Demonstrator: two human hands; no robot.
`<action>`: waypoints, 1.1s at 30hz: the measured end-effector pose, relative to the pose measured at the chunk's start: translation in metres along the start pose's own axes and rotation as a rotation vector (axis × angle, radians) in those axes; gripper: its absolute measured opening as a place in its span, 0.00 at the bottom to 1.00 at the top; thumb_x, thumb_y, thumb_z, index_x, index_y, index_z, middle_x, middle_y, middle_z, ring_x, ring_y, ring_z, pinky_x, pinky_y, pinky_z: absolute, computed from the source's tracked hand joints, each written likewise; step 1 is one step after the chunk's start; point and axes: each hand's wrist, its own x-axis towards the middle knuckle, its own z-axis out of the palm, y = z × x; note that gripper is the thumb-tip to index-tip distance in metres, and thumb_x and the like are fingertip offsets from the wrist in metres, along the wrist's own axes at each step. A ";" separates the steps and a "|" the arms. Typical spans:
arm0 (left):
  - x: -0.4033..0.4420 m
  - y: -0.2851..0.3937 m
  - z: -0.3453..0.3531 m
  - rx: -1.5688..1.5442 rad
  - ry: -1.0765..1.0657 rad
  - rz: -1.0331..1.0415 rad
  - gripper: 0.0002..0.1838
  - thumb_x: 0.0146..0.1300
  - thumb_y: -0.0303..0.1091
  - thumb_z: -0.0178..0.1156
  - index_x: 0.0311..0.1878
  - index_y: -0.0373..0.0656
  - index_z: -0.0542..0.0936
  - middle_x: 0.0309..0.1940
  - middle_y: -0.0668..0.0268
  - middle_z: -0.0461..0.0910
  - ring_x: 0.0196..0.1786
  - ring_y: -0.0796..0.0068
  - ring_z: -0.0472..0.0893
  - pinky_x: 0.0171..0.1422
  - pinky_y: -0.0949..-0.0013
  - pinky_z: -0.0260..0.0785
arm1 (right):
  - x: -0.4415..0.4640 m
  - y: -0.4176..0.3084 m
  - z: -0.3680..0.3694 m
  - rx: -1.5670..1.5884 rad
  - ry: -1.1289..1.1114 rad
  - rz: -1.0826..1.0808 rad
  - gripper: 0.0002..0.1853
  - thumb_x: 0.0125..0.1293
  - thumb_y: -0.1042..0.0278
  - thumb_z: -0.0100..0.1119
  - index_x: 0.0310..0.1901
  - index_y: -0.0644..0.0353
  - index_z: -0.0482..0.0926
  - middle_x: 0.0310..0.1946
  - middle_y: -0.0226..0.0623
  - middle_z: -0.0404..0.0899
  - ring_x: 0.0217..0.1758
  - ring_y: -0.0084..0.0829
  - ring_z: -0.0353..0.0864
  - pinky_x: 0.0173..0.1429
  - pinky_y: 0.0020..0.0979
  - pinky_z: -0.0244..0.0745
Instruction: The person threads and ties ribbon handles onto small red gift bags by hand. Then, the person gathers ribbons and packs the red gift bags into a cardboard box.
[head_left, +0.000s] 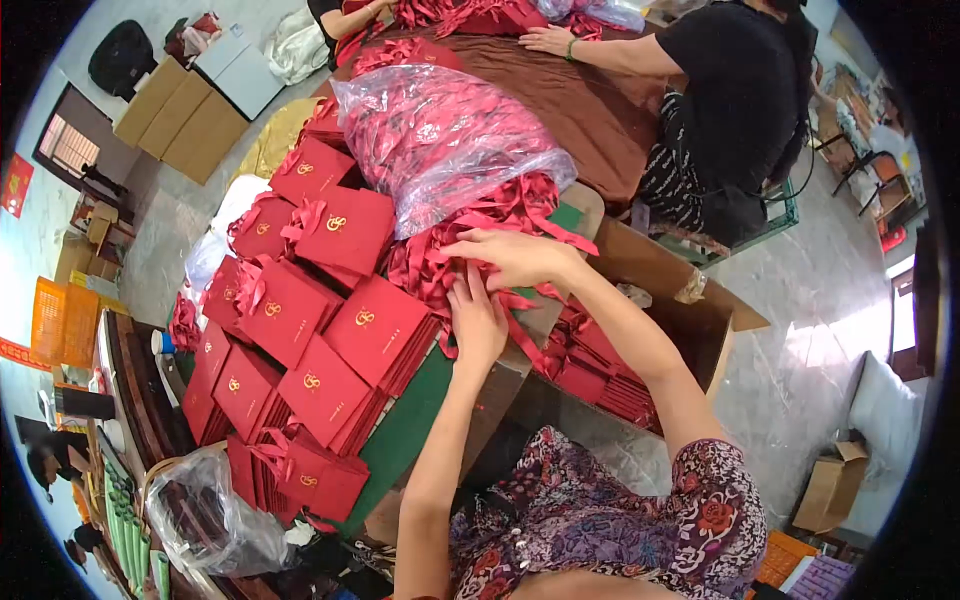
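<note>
Both of my hands are at a heap of red ribbons (520, 207) that spills from a clear plastic bag (440, 130). My left hand (476, 322) lies at the near edge of the heap, its fingers among ribbons and partly hidden. Just above it, my right hand (510, 258) reaches over the ribbons with its fingers bent into them; what the fingertips hold is hard to make out. Stacks of red cards with gold print (375, 328) stand to the left of my hands, some with ribbon bows on top.
An open cardboard box (700, 327) holding red cards (590, 370) stands to the right, below the table edge. Across the brown cloth (590, 110), a person in black (740, 100) rests a hand. Another person's arm shows at the top. A clear bag (210, 520) sits lower left.
</note>
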 end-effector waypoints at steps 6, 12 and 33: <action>0.023 -0.011 -0.002 0.236 -0.098 -0.055 0.32 0.61 0.30 0.61 0.67 0.29 0.64 0.55 0.35 0.68 0.55 0.33 0.68 0.64 0.44 0.64 | -0.069 -0.034 -0.010 0.488 0.835 0.213 0.10 0.69 0.81 0.54 0.48 0.66 0.82 0.43 0.36 0.82 0.44 0.24 0.84 0.48 0.25 0.79; 0.001 0.023 -0.064 0.127 -0.132 -0.036 0.27 0.64 0.32 0.62 0.65 0.33 0.69 0.60 0.41 0.70 0.63 0.40 0.72 0.67 0.49 0.66 | -0.166 0.113 0.125 -0.073 1.321 0.642 0.06 0.69 0.77 0.52 0.46 0.64 0.74 0.39 0.41 0.75 0.44 0.39 0.76 0.50 0.36 0.75; -0.182 0.045 -0.144 -0.183 -0.048 -0.528 0.16 0.66 0.15 0.54 0.56 0.33 0.78 0.51 0.57 0.80 0.50 0.67 0.83 0.57 0.66 0.76 | -0.245 0.234 0.429 0.473 0.693 0.802 0.23 0.64 0.67 0.57 0.61 0.57 0.74 0.58 0.47 0.78 0.57 0.46 0.79 0.62 0.44 0.75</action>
